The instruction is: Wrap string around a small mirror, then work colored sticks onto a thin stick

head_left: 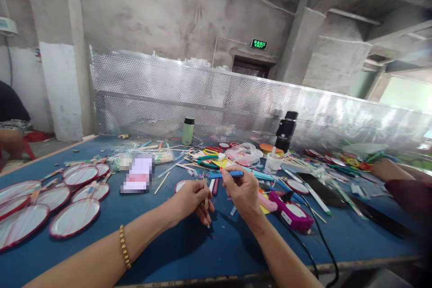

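left hand (192, 198) grip pinches pale stick (206, 204), left of magenta tool (294, 214) | right hand (241, 191) grip pinches blue tube (225, 174), up-left of that tool | judgement: brace wrists on surface (219, 247), keep both pieces aligned

Reached in over the near edge of the table (209, 247) on bare forearms converging toward its middle, left hand (193, 199) curled palm-down with fingertips pinched shut, right hand (241, 192) just beside it, slightly higher, thumb and forefinger closed in a pinch.
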Action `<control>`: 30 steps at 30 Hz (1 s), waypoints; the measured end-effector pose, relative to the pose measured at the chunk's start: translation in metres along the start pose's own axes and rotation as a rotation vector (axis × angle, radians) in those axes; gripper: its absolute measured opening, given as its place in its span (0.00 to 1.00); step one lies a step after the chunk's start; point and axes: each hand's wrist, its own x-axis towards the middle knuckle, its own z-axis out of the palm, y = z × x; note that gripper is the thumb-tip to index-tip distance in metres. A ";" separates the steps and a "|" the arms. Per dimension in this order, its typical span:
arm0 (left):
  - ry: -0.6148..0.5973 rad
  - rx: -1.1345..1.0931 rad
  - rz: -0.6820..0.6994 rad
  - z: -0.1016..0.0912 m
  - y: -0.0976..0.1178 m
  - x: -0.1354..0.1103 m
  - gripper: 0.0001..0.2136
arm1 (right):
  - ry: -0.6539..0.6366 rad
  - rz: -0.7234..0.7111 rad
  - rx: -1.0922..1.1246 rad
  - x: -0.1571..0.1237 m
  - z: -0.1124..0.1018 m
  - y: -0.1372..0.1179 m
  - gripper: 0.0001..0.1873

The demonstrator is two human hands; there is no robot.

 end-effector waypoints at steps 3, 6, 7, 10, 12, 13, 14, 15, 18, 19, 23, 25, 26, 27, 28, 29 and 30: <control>0.002 0.003 -0.005 0.000 0.001 -0.001 0.10 | 0.007 -0.004 0.000 0.000 -0.001 0.001 0.09; -0.001 0.008 -0.010 0.001 0.000 -0.002 0.10 | -0.007 -0.003 0.016 -0.001 0.000 0.000 0.09; -0.004 0.007 -0.012 0.002 0.000 -0.002 0.10 | -0.011 -0.001 0.022 -0.001 0.000 0.000 0.09; -0.009 0.010 -0.009 0.002 -0.001 -0.001 0.10 | -0.022 0.008 0.024 -0.001 0.001 -0.002 0.09; -0.010 0.015 -0.004 0.001 -0.002 0.000 0.09 | -0.025 0.007 0.011 -0.001 0.001 -0.002 0.09; -0.009 0.016 -0.002 0.001 -0.001 0.000 0.09 | -0.021 0.004 0.001 -0.001 0.001 -0.002 0.09; -0.007 0.015 -0.002 0.001 -0.001 0.000 0.09 | -0.013 0.000 -0.010 -0.001 0.000 -0.002 0.09; -0.007 0.012 -0.004 0.001 0.000 0.000 0.09 | -0.002 -0.004 -0.020 0.000 0.000 -0.002 0.09; -0.005 0.004 -0.014 0.001 0.002 -0.001 0.11 | 0.023 -0.007 -0.037 0.000 -0.001 -0.001 0.10; -0.005 0.005 -0.016 0.002 0.003 -0.002 0.12 | 0.023 -0.006 -0.038 0.001 -0.002 0.000 0.10; -0.001 0.007 -0.019 0.002 0.004 -0.002 0.14 | 0.005 -0.003 -0.027 0.000 -0.002 0.001 0.09; 0.001 0.005 -0.022 0.002 0.003 -0.002 0.14 | 0.002 0.003 -0.018 0.000 -0.001 0.001 0.09; 0.002 0.005 -0.025 0.002 0.003 -0.002 0.15 | 0.003 0.006 -0.017 0.000 -0.001 0.001 0.09; 0.002 0.007 -0.024 0.002 0.003 -0.002 0.15 | 0.003 0.008 -0.017 0.000 -0.001 0.001 0.09; 0.001 0.009 -0.021 0.002 0.002 -0.002 0.14 | 0.004 0.010 -0.018 0.000 -0.001 0.001 0.09; 0.000 0.010 -0.017 0.001 0.002 -0.002 0.14 | 0.006 0.011 -0.017 0.000 -0.001 0.001 0.09; -0.002 0.011 -0.013 0.001 0.001 -0.002 0.13 | 0.008 0.011 -0.016 0.000 -0.001 0.000 0.09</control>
